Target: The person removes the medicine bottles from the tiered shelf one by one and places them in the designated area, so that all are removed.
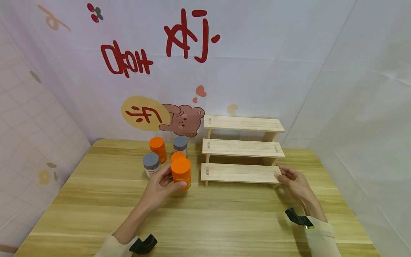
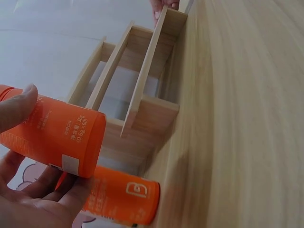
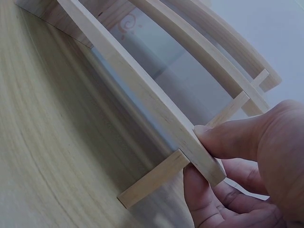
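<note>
My left hand grips an orange bottle with an orange lid, thumb on one side and fingers on the other. In the left wrist view that bottle is held above the table, tilted in the picture, with small white print on it. Behind it stands another orange bottle, mostly hidden in the head view. My right hand pinches the right end of the lowest board of a three-step wooden shelf. In the right wrist view the thumb lies on top of the board, fingers underneath.
Left of the shelf, an orange bottle and two grey-lidded bottles stand close together near the held one. The wooden table meets a printed wall cloth at the back. Cloth also hangs at both sides.
</note>
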Available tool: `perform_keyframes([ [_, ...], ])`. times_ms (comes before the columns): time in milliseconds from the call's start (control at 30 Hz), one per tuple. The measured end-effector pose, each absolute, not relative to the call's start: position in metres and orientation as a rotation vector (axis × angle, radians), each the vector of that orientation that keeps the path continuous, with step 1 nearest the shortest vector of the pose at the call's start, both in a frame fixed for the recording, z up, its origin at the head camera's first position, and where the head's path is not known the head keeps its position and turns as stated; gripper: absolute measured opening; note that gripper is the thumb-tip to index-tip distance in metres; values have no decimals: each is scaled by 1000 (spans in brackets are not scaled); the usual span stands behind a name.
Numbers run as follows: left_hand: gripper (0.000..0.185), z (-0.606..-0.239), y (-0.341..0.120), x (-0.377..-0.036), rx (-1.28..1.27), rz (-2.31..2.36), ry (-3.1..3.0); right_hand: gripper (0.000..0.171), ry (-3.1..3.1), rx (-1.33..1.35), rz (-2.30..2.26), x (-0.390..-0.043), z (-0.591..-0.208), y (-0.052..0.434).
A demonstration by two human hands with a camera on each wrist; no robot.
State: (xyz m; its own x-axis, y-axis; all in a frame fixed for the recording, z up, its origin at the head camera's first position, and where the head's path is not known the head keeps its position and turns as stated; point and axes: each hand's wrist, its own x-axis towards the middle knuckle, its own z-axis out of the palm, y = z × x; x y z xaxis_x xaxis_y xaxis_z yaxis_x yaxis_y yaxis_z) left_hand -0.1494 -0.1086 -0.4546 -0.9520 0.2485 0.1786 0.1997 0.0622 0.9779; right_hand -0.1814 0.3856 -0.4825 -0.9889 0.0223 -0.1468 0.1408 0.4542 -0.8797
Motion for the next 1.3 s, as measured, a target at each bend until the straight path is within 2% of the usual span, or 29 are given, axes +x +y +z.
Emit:
perform_keyframes([
  [433,69,-464,-135,-137,407,2099,2321,70,2578,151,-1593,-182,-484,385],
  [1100,69,-476,-170,-117,70,2016,2413,68,2571,168,-1603,-180,-484,385],
  [1300,75,-483,-176,-117,-46,2003,2424,68,2581,161,-1590,-181,-482,384],
])
